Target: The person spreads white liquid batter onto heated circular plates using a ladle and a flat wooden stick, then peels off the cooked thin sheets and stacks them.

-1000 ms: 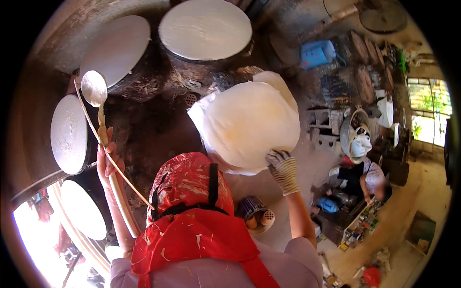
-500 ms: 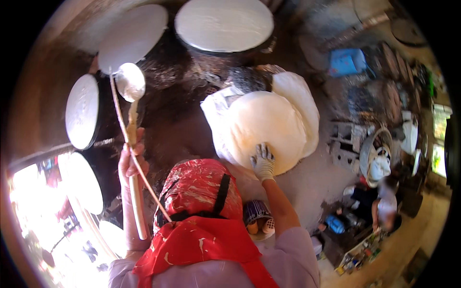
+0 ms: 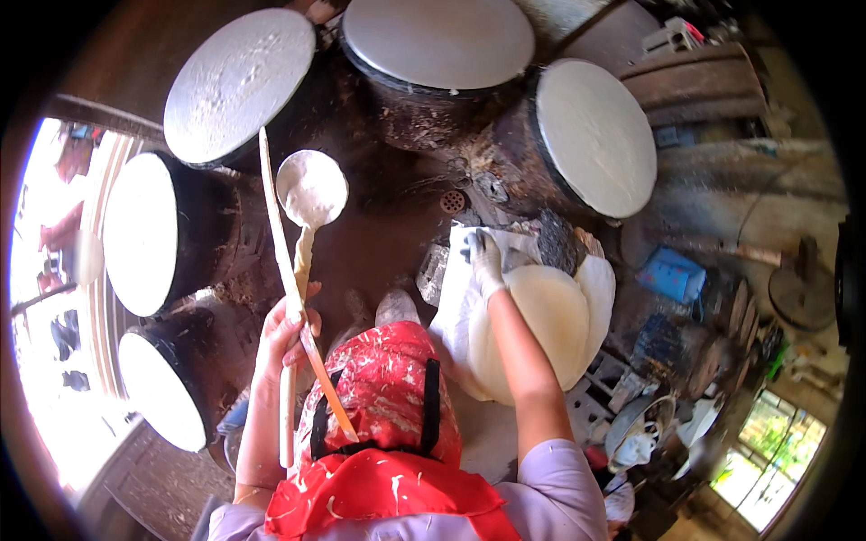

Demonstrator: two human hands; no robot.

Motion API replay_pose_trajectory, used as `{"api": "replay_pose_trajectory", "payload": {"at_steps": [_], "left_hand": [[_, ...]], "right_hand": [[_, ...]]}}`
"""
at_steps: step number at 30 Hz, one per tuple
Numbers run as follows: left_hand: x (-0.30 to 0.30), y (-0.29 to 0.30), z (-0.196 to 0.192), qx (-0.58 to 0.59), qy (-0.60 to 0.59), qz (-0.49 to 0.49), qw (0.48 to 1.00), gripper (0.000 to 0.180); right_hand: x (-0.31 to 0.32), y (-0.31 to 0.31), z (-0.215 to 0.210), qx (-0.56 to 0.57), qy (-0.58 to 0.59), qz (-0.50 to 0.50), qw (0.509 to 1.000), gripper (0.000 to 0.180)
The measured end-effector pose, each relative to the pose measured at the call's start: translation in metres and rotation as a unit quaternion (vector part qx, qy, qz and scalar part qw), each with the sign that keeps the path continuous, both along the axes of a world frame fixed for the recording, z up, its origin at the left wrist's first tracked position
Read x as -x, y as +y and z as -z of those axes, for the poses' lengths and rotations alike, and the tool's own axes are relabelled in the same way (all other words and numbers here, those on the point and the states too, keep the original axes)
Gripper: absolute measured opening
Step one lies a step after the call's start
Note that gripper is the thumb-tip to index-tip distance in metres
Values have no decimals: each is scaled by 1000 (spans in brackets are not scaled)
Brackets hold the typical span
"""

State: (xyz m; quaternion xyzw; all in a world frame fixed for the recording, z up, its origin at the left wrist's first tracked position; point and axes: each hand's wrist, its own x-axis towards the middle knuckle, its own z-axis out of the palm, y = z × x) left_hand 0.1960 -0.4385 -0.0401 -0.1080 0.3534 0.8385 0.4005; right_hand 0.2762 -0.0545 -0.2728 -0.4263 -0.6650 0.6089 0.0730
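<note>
Fingers of your left hand [image 3: 287,329] are clamped on a ladle [image 3: 310,187] and a long stick [image 3: 281,236]. Your gloved right hand [image 3: 485,257] presses flat, fingers together, on the white sheet [image 3: 541,334].

Ladle [image 3: 310,187] and stick [image 3: 287,270] in left hand [image 3: 287,329]

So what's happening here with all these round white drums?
A person in a red apron stands among dark drums topped with white discs. The left hand holds a batter-coated ladle and a long thin stick together. The gloved right hand presses on a pale round sheet over white cloth beside the drums.
</note>
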Motion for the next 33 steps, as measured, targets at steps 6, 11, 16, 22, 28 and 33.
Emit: {"api": "replay_pose_trajectory", "payload": {"at_steps": [6,11,16,22,28,33], "left_hand": [[-18,2,36,42,-62,-74,994,63],[-13,17,83,-7,-90,-123,988,61],[-12,31,106,-38,-132,-166,976,61],[0,42,101,40,-164,-165,972,63],[-2,43,111,-44,-131,-160,977,61],[-1,43,113,-39,-128,-158,978,61]], "right_hand": [[196,33,69,97,-122,-14,988,27],[288,62,137,147,-162,29,975,31],[306,71,176,175,-151,14,973,29],[324,67,183,73,-223,26,972,7],[324,65,177,45,-221,-1,974,10],[325,70,188,60,-251,8,966,12]]}}
